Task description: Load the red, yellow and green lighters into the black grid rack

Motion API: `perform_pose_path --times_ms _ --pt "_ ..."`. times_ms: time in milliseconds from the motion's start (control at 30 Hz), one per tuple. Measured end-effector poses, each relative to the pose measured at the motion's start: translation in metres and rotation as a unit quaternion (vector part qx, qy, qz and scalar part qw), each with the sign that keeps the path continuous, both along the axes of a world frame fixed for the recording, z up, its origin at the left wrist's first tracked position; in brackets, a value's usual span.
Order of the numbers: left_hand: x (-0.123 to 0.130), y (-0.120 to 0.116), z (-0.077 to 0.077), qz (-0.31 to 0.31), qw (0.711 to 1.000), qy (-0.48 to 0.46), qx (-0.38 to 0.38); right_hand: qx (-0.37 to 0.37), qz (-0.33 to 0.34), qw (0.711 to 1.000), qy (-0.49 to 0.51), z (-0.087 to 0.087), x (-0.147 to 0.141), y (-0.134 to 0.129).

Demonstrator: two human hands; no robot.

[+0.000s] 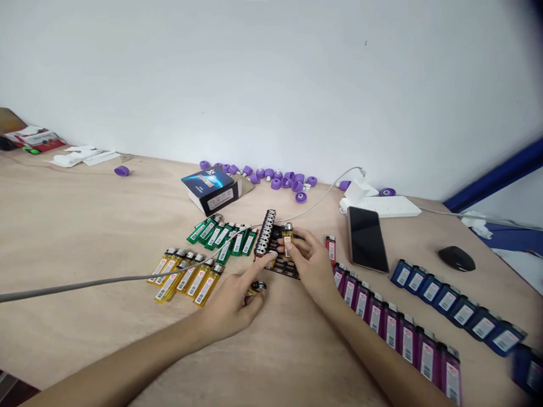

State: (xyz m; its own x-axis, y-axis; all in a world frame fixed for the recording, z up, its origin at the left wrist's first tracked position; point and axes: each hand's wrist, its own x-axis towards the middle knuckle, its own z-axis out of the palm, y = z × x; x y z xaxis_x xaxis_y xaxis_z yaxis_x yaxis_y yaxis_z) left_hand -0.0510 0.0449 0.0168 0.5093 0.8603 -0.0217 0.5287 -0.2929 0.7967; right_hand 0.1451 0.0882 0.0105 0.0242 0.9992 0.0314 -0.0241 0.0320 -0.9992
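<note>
The right hand (313,270) pinched a small yellow plastic lighter with a metal top (287,238) over the black plastic tray with slots (289,268). The left hand (232,298) was half curled around another yellow lighter (257,287) — its pointing finger stretched to the tray.
</note>
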Motion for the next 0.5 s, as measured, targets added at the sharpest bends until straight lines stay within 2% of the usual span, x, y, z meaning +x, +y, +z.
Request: perform_pose_path --times_ms 133,267,500 --pt "-0.0006 -0.0028 -0.0012 0.0 1.0 -0.006 -0.009 0.011 0.054 0.998 -0.03 0.0039 -0.0029 0.0037" --pt "-0.0008 -0.0022 -0.001 0.001 1.0 -0.014 -0.015 0.029 0.027 0.993 -0.109 0.0035 -0.0035 0.0027" --pt "-0.0018 -0.0011 -0.0046 -0.007 0.999 -0.033 -0.001 0.064 0.052 0.971 -0.224 -0.0008 -0.0018 0.005"
